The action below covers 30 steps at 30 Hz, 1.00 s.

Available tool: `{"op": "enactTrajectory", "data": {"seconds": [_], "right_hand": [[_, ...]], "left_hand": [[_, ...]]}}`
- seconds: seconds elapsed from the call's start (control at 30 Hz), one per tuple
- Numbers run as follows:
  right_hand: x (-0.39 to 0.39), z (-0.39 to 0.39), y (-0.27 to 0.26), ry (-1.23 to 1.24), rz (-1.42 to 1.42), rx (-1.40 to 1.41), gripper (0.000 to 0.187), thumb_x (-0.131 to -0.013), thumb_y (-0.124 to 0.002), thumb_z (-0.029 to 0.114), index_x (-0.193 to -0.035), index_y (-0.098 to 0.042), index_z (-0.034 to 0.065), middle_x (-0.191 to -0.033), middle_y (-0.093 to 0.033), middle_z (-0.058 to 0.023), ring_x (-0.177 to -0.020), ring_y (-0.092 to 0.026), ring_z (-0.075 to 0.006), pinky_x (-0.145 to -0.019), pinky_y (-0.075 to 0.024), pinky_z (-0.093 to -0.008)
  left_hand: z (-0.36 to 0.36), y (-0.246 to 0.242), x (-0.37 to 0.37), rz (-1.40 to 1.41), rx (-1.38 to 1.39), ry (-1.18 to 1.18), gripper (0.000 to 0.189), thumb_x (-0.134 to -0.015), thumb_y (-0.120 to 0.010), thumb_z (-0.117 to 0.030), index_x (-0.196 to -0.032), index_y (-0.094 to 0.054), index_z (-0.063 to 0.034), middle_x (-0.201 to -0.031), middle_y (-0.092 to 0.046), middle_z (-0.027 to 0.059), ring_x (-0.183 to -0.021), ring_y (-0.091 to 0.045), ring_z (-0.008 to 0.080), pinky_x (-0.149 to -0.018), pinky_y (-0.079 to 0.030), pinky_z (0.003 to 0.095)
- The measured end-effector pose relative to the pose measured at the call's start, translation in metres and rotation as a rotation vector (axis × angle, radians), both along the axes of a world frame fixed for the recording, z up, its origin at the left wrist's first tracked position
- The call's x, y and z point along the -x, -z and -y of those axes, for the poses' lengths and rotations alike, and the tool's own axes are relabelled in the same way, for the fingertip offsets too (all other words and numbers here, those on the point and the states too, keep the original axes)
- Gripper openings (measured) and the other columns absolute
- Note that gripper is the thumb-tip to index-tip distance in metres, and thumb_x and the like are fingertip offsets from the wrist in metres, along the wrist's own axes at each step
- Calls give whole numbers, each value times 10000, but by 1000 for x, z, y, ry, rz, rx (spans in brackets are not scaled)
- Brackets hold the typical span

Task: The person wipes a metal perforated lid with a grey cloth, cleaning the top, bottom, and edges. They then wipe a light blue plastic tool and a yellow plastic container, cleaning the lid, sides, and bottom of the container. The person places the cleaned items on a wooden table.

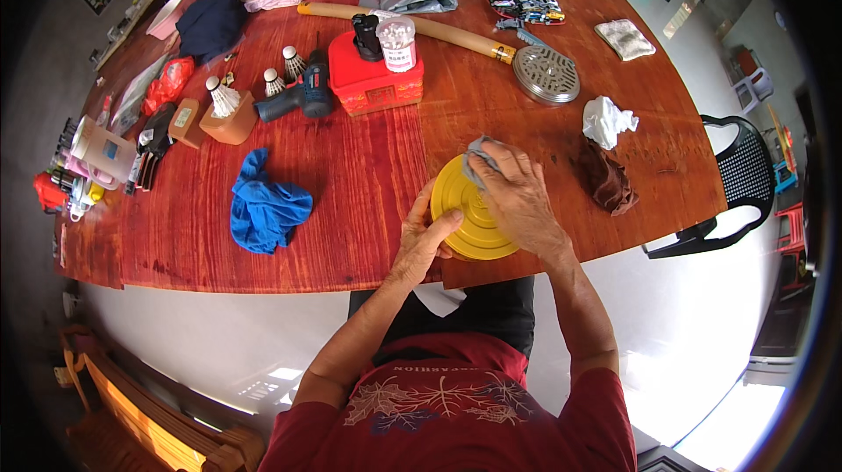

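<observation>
A round yellow lid or shallow tin [483, 225] with raised rings is tilted up near the table's front edge. My left hand [424, 232] grips its left rim, thumb on top and fingers beneath. Under the fingers of my right hand [520, 199], a crumpled grey cloth [479, 159] is pressed on the upper part of the yellow disc. A brown cloth [605, 176] and a crumpled white cloth or tissue [606, 122] lie to the right. On the left rests a blue cloth [266, 205]. The underside of the yellow disc is hidden.
Behind my hands stand a red box [378, 80] bearing a tub of cotton swabs [397, 44], a cordless drill [306, 90], shuttlecocks [223, 97] and a round metal grate [546, 74]. A long cardboard tube [434, 30] lies farther back. A black chair [746, 176] stands at the right.
</observation>
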State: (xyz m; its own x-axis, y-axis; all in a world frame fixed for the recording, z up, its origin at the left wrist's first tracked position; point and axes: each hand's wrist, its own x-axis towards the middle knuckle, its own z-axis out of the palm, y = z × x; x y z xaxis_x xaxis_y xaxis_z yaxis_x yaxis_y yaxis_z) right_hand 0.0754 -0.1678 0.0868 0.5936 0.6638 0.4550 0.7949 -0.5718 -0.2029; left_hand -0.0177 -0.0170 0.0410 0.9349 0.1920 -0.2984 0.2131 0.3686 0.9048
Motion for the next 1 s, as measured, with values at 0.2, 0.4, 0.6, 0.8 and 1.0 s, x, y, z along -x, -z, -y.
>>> {"op": "enactTrajectory", "data": {"seconds": [0.2,0.4,0.6,0.8,1.0], "right_hand": [[5,-9,-1,-335,-174,-64,396,-818,-604,120,-1210,-612,58,-1308,-487,-90,-1205,-480,-313,-988,-408,-431],[2,16,-5,-116,42,21,391,-806,-595,82,-1195,-627,58,-1297,-481,-81,-1192,-474,-313,-974,-421,-440],[8,19,0,-34,-10,-6,411,-785,-586,44,-1194,-627,40,-1274,-484,-96,-1192,-447,-319,-983,-429,-439],[23,25,-14,-264,-125,-5,415,-768,-590,4,-1178,-641,37,-1278,-483,-84,-1176,-446,-320,-997,-428,-416],[37,36,-21,-362,-252,-43,389,-755,-602,-17,-1135,-660,40,-1241,-501,-72,-1117,-475,-307,-974,-436,-414]], "left_hand": [[-1,12,2,20,30,-6,728,-842,-719,-350,-1455,-382,-151,-1046,-624,18,-758,-600,36,-473,-480,165],[0,8,2,23,31,-26,738,-834,-724,-377,-1449,-386,-146,-1054,-623,14,-740,-605,45,-479,-488,164],[1,8,2,8,16,-26,734,-840,-714,-395,-1446,-386,-144,-1053,-620,11,-750,-604,45,-481,-483,160],[2,8,2,-5,18,-35,695,-860,-701,-384,-1441,-398,-152,-1061,-622,-8,-745,-598,32,-477,-480,156],[2,9,2,20,12,-27,679,-866,-699,-377,-1440,-404,-167,-1051,-625,-13,-726,-597,26,-466,-477,154]]}}
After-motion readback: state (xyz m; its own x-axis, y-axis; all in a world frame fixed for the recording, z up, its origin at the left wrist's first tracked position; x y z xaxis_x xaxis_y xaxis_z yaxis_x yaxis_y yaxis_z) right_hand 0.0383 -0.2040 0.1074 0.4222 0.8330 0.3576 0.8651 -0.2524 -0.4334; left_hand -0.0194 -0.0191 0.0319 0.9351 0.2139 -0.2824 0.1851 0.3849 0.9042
